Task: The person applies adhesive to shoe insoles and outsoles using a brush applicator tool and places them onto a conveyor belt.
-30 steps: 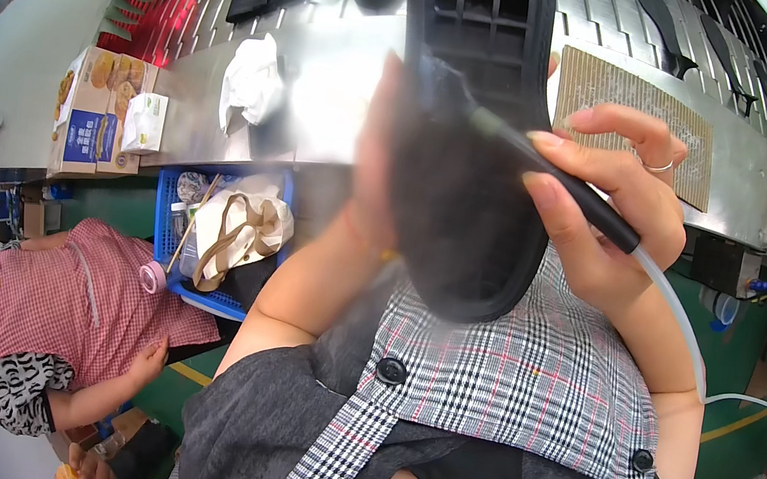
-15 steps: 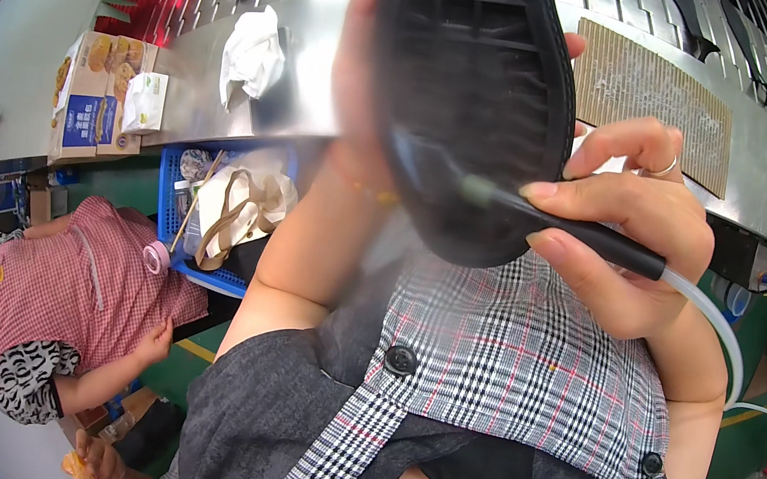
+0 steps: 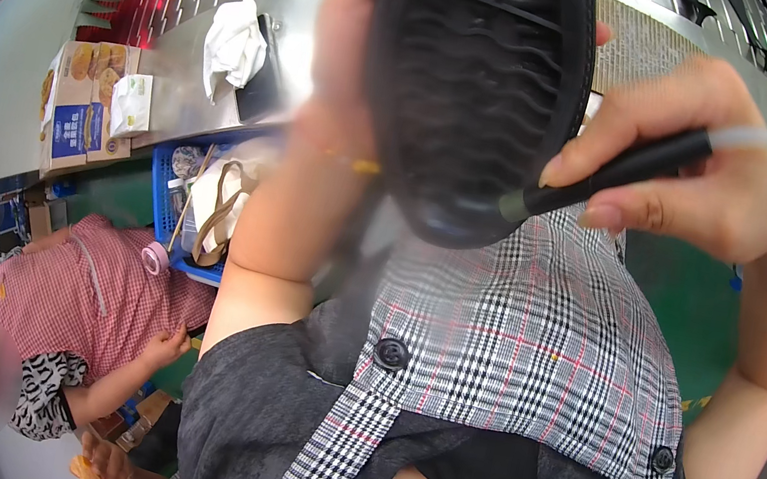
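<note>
Sole (image 3: 476, 82) in left hand (image 3: 339, 80), probably; nozzle (image 3: 607, 176) in right hand (image 3: 709, 172).

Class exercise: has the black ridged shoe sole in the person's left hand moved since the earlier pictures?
Yes. The black ridged shoe sole has moved up the picture and closer to the camera, judged against the blue plastic crate, and now covers more of the steel workbench.
</note>
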A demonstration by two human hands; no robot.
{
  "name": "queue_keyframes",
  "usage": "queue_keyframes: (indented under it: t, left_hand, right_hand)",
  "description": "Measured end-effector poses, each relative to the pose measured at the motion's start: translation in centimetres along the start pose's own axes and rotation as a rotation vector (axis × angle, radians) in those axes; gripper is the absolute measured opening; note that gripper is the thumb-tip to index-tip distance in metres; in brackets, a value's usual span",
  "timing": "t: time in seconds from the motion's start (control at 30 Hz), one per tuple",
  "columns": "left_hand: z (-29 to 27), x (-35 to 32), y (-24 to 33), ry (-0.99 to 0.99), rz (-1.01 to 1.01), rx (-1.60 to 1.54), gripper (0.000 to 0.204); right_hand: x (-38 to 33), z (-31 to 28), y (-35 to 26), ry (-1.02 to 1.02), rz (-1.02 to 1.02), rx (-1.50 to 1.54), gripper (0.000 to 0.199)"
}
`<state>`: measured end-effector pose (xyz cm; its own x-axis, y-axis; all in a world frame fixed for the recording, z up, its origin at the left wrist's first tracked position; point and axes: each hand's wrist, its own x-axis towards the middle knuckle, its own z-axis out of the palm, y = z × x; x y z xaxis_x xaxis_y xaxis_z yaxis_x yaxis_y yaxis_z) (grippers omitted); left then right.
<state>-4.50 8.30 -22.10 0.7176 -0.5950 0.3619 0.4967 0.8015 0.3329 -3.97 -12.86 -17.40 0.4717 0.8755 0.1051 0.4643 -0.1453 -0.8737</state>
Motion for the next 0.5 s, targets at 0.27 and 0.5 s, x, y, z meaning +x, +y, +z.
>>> queue_keyframes:
  t: [0.27, 0.5]
  left_hand:
    - [-1.5, 0.1, -1.0, 0.198, -0.041, 0.069, 0.048]
    - [-6.4, -1.3, -1.8, 0.298, 0.015, 0.781, 0.031]
  right_hand:
    - [5.6, -1.9, -5.4, -0.428, 0.496, -0.157, 0.011]
    - [6.9, -1.4, -7.5, -0.226, 0.675, -0.512, 0.011]
